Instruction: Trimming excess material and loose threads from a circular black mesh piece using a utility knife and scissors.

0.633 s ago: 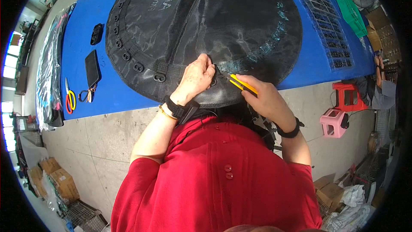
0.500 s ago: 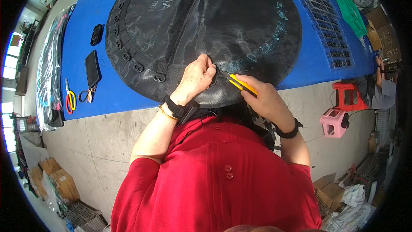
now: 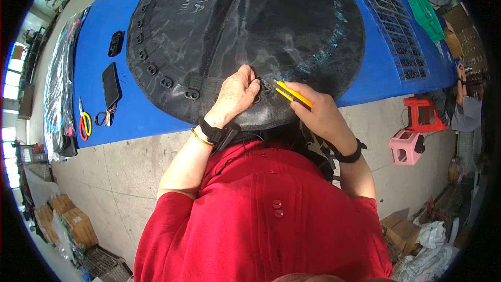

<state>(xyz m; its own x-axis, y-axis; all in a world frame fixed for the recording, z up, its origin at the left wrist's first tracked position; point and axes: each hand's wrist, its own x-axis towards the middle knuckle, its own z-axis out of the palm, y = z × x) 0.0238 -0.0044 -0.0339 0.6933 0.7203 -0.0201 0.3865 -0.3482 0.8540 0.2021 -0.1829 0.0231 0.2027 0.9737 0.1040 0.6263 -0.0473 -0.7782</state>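
Observation:
A large round black mesh mat (image 3: 276, 36) lies on the blue-topped table, with black buckle-like rings sewn along its left edge. Near its front edge my left hand (image 3: 236, 96) is closed, its fingers pinching the mat's fabric. My right hand (image 3: 321, 115) grips a yellow utility knife (image 3: 293, 95), its tip pointing left at the mat right beside my left fingers. A band of bluish-white marks (image 3: 318, 57) curves over the mat's right part. What exactly the blade touches is too small to make out.
On the blue table (image 3: 141, 120) at left lie scissors (image 3: 85, 120), a phone (image 3: 111, 84), a small black object (image 3: 116, 43) and a plastic-wrapped bundle (image 3: 60, 83). A black grid rack (image 3: 391, 18) and green crate (image 3: 424, 13) are at right. Red (image 3: 421, 115) and pink stools (image 3: 407, 147) stand beyond; another person's arm (image 3: 461, 86) shows.
The knife and my right hand have shifted slightly left and up, toward my left fingers. My left hand keeps its hold. The mat appears shifted slightly left in view.

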